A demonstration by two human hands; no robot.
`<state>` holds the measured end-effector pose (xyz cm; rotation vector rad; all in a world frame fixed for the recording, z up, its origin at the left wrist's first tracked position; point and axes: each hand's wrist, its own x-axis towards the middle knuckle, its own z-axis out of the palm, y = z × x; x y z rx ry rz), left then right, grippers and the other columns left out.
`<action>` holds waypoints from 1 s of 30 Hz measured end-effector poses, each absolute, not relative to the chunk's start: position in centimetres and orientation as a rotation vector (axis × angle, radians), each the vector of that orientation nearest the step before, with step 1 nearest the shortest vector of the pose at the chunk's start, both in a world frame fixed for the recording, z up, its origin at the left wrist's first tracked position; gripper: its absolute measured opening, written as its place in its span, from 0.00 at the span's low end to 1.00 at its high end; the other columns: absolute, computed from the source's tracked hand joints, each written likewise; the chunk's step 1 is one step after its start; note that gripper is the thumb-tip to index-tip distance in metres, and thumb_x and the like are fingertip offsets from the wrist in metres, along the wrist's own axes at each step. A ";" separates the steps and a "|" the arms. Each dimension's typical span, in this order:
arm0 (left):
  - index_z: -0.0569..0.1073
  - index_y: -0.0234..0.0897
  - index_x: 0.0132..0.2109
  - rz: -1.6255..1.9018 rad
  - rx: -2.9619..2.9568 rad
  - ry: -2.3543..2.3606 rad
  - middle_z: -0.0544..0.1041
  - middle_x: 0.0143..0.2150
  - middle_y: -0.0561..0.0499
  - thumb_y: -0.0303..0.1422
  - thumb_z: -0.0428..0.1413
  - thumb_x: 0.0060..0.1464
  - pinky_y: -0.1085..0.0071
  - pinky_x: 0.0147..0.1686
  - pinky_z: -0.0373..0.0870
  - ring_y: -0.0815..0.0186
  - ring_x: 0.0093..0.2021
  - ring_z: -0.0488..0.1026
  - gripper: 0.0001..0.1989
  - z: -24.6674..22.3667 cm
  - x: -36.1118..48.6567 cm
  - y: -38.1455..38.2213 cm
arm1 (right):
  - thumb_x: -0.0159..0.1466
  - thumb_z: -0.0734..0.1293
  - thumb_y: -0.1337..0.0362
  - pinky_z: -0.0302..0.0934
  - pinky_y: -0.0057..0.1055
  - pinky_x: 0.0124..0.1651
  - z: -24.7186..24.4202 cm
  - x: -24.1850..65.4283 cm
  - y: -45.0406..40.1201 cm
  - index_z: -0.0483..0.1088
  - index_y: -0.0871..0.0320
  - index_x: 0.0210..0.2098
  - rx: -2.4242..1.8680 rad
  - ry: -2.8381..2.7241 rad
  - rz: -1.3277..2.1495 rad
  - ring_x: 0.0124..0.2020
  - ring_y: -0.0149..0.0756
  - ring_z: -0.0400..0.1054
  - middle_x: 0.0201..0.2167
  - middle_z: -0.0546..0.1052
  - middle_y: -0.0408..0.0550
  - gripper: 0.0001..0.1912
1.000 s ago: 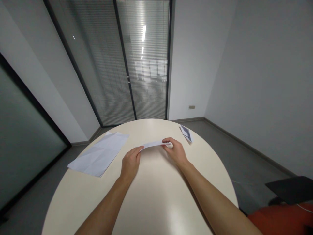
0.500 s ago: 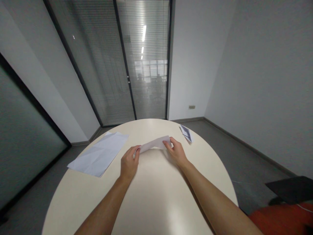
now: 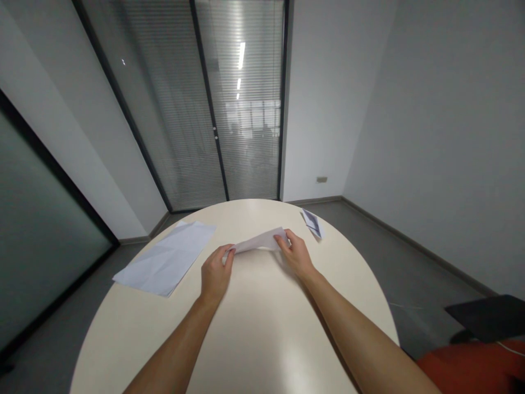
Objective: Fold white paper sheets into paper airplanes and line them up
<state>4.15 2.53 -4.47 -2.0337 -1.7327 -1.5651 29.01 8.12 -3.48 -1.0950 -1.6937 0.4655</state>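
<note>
"Paper strip point(image 3: 257, 241), pale and narrow, is stretched between the two hands. Do you see it from the head view?"

"I do. Left hand point(image 3: 215, 273) pinches one end between thumb and fingers; right hand point(image 3: 296, 254) grips the other, its thumb on the side facing the wearer."

"So neither one is free. Is the strip lying flat?"

"No, it's tilted up, with a slight bow along its lower edge. I can't tell whether any of it touches the round table point(image 3: 246, 339). It's over the middle of the far half, anyway."

"And what's over on the left?"

"Large creased paper point(image 3: 166, 260), spread near the table's edge, well apart from the left hand. There seems to be more than one layer, but I couldn't count them."

"Beyond the right hand, near the rim?"

"A small folded paper point(image 3: 313, 224), white with a darker bluish patch. It's apart from the fingers."

"What's that red thing point(image 3: 463, 369) low on the right?"

"Hard to say, only part of it shows. A flat black object point(image 3: 488, 317) sits just above it."
</note>
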 end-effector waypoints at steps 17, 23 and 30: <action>0.73 0.39 0.53 -1.967 -1.837 -1.796 0.81 0.47 0.46 0.44 0.60 0.59 0.69 0.36 0.76 0.63 0.37 0.79 0.20 -5.3 4.2 2.8 | 0.67 0.66 0.47 0.63 0.33 0.36 -3.4 29.4 8.5 0.75 0.57 0.43 -1.043 -1.490 0.537 0.35 0.42 0.71 0.37 0.80 0.49 0.19; 0.70 0.38 0.57 -2.019 -1.834 -1.784 0.79 0.44 0.47 0.43 0.60 0.60 0.71 0.35 0.75 0.66 0.34 0.77 0.22 -5.6 4.1 3.1 | 0.68 0.64 0.49 0.65 0.34 0.39 -3.1 29.2 8.2 0.74 0.57 0.46 -0.980 -1.480 0.553 0.38 0.42 0.72 0.39 0.80 0.50 0.19; 0.75 0.39 0.49 -1.842 -1.846 -1.624 0.80 0.46 0.46 0.35 0.55 0.64 0.58 0.56 0.72 0.58 0.50 0.76 0.09 -4.6 4.0 3.0 | 0.67 0.65 0.59 0.66 0.40 0.52 -2.8 29.3 8.0 0.76 0.54 0.41 -0.875 -1.589 0.423 0.45 0.44 0.75 0.40 0.82 0.49 0.09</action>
